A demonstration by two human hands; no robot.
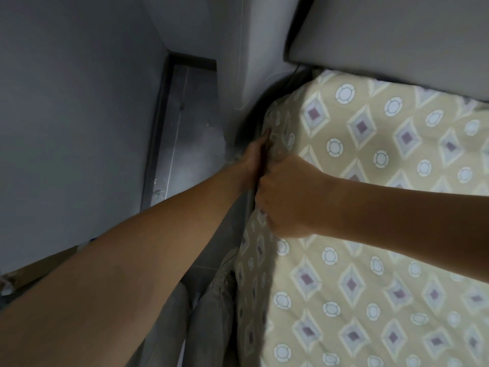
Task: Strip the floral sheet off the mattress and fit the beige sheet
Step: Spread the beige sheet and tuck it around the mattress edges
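Left hand (252, 165): frame centre, fingers tucking beige diamond-patterned cotton sheet (370, 207); grasp unclear.
Right hand (285, 200): clenched, bunching sheet edge.
Tip: pull taut, tuck deep.

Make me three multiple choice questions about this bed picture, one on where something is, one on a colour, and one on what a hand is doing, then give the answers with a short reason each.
1. Where are both hands working on the patterned sheet?
A. At the mattress's side edge, near the corner by the headboard
B. In the middle of the bed's top
C. On the floor

2. What is the sheet's background colour?
A. Dark blue
B. Beige-yellow
C. Red

3. What is the right hand doing?
A. Lying flat and open on the bed
B. Hanging free in the air
C. Gripping the sheet at the mattress edge, fingers curled

Answers:
1. A: the left hand and the right hand meet at the side edge, short of the grey headboard.
2. B: the cloth is beige-yellow with diamonds and circles.
3. C: its fingers are curled into bunched cloth at the edge.
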